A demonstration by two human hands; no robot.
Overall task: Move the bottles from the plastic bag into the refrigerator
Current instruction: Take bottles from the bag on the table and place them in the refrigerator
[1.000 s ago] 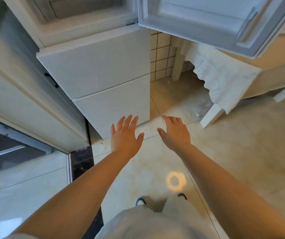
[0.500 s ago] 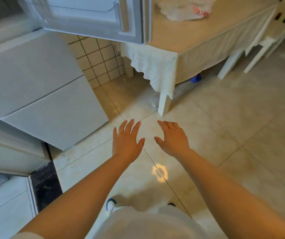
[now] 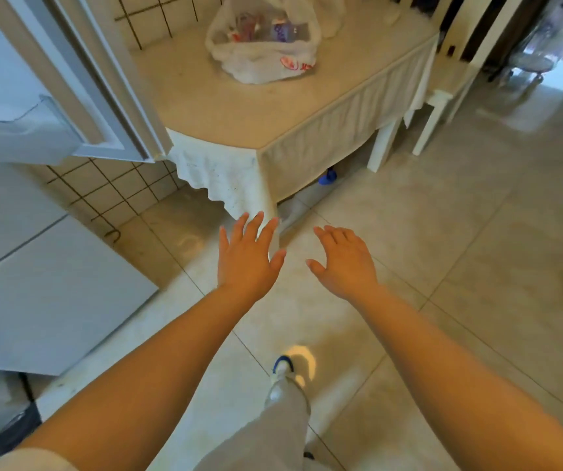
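A white plastic bag (image 3: pixel 266 59) with red print lies on the table (image 3: pixel 225 110) at the top middle; bottles (image 3: pixel 285 30) show through its thin film. The white refrigerator (image 3: pixel 45 294) stands at the left, its upper door (image 3: pixel 79 96) swung open over the table's corner. My left hand (image 3: pixel 246 256) and my right hand (image 3: pixel 344 263) hover palm-down over the floor in front of the table, fingers spread, holding nothing. Both are well short of the bag.
The table has a white lace-edged cloth (image 3: pixel 219 175) and white legs. A white chair (image 3: pixel 443 96) stands at its right end. A small blue object (image 3: pixel 327 178) lies under the table. Tiled wall is behind; beige floor tiles stretch right.
The view has swung right and up from the refrigerator's front to the table, bringing the bag into sight. My hands stay open and spread, now nearer the table's corner.
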